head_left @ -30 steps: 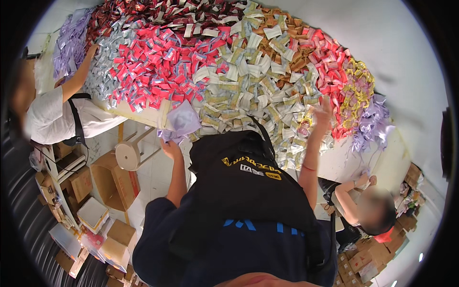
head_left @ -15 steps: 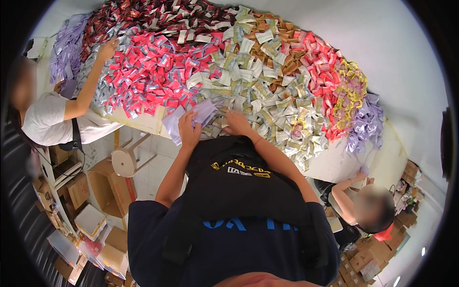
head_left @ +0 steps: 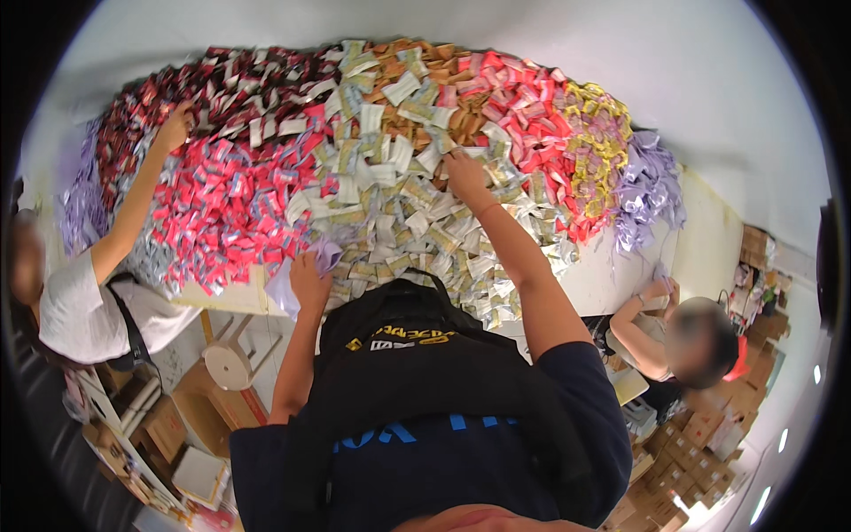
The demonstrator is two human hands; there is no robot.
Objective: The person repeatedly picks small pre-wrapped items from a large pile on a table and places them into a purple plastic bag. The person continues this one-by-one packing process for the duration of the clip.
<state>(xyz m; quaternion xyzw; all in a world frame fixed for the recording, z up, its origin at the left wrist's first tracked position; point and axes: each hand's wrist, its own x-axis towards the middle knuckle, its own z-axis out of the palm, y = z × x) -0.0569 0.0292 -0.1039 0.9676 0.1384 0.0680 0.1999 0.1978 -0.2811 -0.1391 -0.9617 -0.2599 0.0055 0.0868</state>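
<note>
Fingers of the left hand (head_left: 310, 282) are closed on a lilac pouch (head_left: 282, 289), its loose folds spilling to either side at the near edge of a heaped table (head_left: 603, 282). The fingers of the right hand (head_left: 465, 177), at the end of an outstretched arm, are bent and bunched at the pale packets (head_left: 425, 215) farther up; whether they are clamped on one cannot be told. The pale packets fill the middle of the heap, with orange-brown packets (head_left: 467, 122) just beyond the right fingertips. Bright pink packets (head_left: 229, 199) lie to the left, below a bank of dark red packets (head_left: 244, 84). Rightward come coral-pink packets (head_left: 530, 108), yellow-edged packets (head_left: 596, 137) and a tangle of lilac bags (head_left: 650, 186). At left, a co-worker in a pale shirt (head_left: 81, 306) stretches a hand to the dark red pile; another person (head_left: 638, 341) sits at right, hands near each other. A round stool (head_left: 230, 365) stands at lower left.
</note>
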